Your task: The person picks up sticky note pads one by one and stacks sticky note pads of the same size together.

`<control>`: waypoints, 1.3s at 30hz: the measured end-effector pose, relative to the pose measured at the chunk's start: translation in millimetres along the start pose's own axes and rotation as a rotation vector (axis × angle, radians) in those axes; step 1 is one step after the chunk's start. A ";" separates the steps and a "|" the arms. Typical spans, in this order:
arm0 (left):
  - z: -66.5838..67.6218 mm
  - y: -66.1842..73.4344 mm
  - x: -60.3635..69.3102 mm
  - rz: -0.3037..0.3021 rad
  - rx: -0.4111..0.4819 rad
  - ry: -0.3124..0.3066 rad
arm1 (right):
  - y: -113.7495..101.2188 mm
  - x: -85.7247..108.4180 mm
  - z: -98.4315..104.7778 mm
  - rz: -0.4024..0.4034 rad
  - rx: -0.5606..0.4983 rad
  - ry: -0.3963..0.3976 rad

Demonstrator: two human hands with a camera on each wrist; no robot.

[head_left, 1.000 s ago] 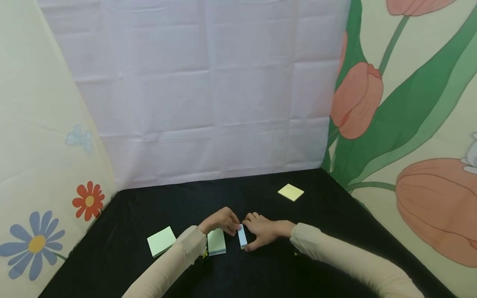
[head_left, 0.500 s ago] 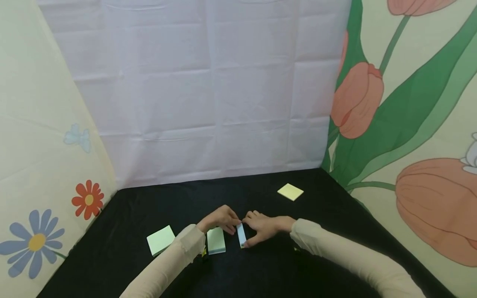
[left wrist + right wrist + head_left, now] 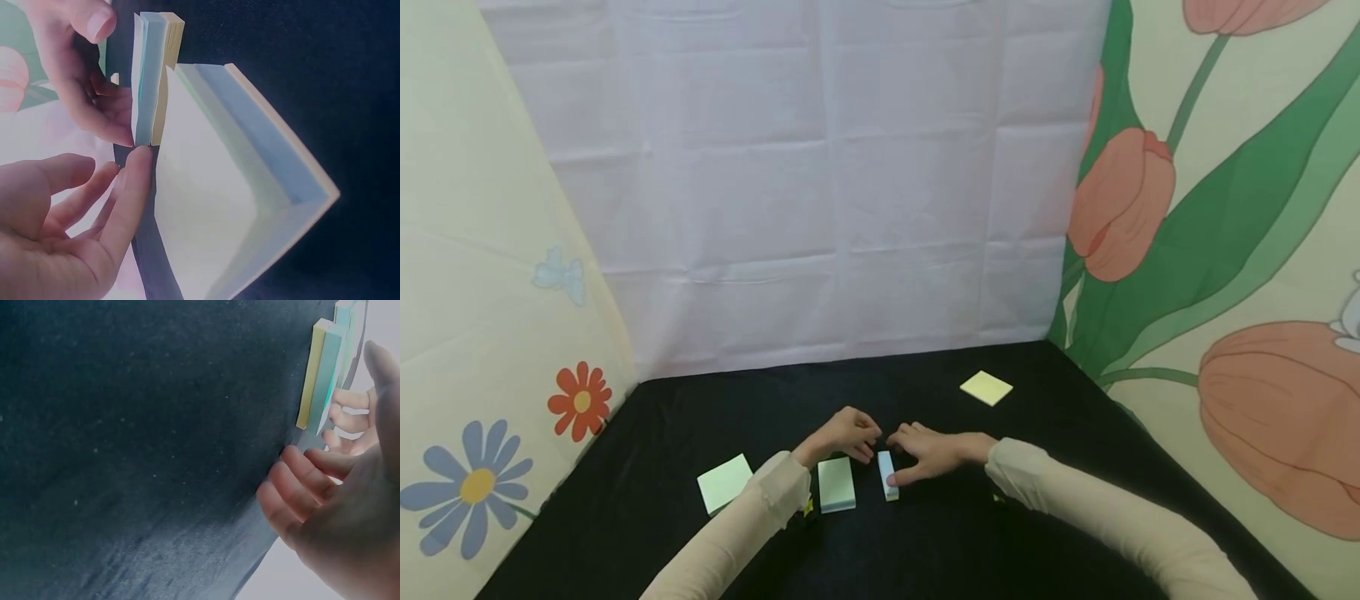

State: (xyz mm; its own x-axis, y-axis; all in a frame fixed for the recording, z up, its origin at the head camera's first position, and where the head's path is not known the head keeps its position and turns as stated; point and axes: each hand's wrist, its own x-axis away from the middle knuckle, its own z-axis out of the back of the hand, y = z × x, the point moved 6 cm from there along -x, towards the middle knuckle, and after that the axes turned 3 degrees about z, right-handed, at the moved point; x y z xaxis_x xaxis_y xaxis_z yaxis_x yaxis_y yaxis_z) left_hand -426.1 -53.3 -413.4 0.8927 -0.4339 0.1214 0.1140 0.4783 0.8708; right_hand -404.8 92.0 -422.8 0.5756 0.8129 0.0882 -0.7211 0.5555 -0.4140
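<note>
A narrow pale-blue and yellow block point(image 3: 885, 463) lies on the black cloth between the two hands. The left hand point(image 3: 846, 435) is at its far end, fingers loosely bent; in the left wrist view a fingertip of the left hand point(image 3: 75, 219) is at the bottom end of the layered block point(image 3: 149, 81). The right hand point(image 3: 929, 452) is spread along the right side, its thumb over the near part in the head view. In the right wrist view the right hand point(image 3: 340, 515) has bent fingers beside the block point(image 3: 320, 378), gripping nothing. Whether the thumb touches it, I cannot tell.
A thicker pale-green block point(image 3: 837, 483) lies just left of the narrow one. Further left is another green pad point(image 3: 724, 483), partly behind the left sleeve. A yellow pad point(image 3: 987, 388) lies at the back right. Small yellow objects show beside the left sleeve point(image 3: 778, 492) and under the right sleeve.
The left hand has come off the narrow block's far end and moved slightly away from the wearer. The right thumb has shifted from the near end farther up the block.
</note>
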 end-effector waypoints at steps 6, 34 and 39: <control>1.8 -3.4 -0.5 -0.017 0.021 0.032 | -2.4 0.5 3.0 0.011 0.007 0.045; 37.6 -5.8 16.3 -0.124 -0.127 0.207 | 7.8 -5.4 16.7 0.150 0.228 0.342; 43.3 -5.3 22.5 -0.207 -0.206 0.245 | 6.4 -2.7 20.7 0.133 0.304 0.381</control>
State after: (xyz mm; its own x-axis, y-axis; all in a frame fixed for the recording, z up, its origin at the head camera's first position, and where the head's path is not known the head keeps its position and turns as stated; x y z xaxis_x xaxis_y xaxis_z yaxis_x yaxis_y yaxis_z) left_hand -425.6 -98.7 -394.6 0.9167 -0.3537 -0.1859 0.3656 0.5543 0.7477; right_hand -419.0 97.0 -406.9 0.5303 0.7901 -0.3074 -0.8447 0.5233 -0.1121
